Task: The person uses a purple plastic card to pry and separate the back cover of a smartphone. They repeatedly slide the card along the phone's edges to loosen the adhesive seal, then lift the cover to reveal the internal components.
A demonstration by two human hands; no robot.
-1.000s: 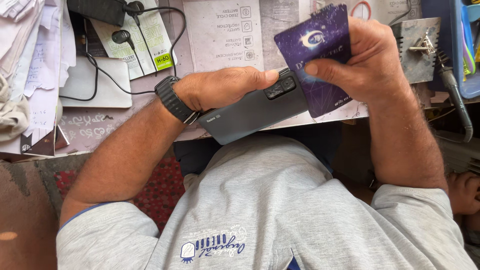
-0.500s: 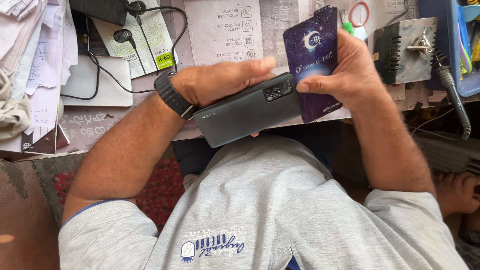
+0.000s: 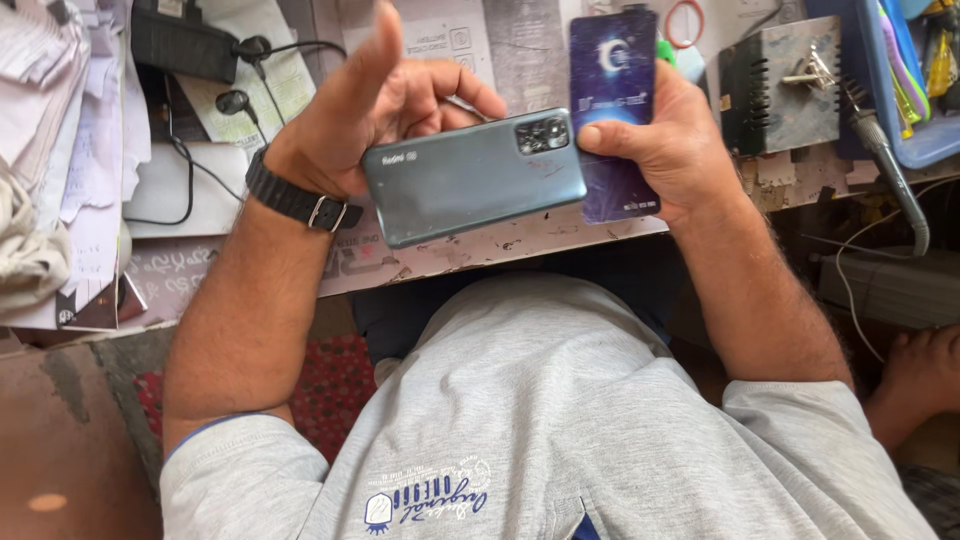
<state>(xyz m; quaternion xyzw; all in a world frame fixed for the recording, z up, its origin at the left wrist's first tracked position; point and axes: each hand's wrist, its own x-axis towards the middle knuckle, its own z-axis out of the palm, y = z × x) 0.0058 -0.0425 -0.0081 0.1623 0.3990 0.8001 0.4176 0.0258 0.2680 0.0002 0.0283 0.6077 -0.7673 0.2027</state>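
Left hand (image 3: 375, 125) only has the grey-blue smartphone (image 3: 475, 178) pinched by its back-end edge, fingers curled behind, thumb sticking up loose. Phone sits dead centre, camera end toward 3 o'clock. Right hand (image 3: 665, 150) is closed on a dark blue flat packet (image 3: 612, 110), thumb touching the phone's corner. With a grip that light, I'd worry about it slipping onto the workbench (image 3: 480, 245).

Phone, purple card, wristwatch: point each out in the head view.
phone (image 3: 470, 180), head view, middle of its grey-blue back.
purple card (image 3: 610, 70), head view, upper printed face.
wristwatch (image 3: 292, 200), head view, black strap near buckle.
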